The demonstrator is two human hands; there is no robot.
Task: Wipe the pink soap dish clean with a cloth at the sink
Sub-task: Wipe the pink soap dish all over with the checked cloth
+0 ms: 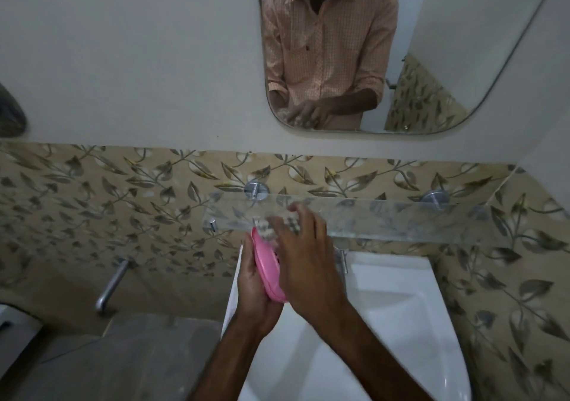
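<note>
Centre frame: left hand [253,283] grips the soap dish [266,265], held on edge above the sink [401,292] near its left rim. Right hand [305,255] fingers curl round a blurred cloth [267,230] pressed on the dish's top end. Best: brace the dish firmly and sweep the cloth down the whole inner face.

glass shelf [385,218] just above the hands [277,265]; sink [401,308] basin open below.

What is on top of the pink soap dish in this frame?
The right hand lies over the pink soap dish, holding a patterned cloth at its upper end. The left hand cups its back. Its inside is hidden.
</note>
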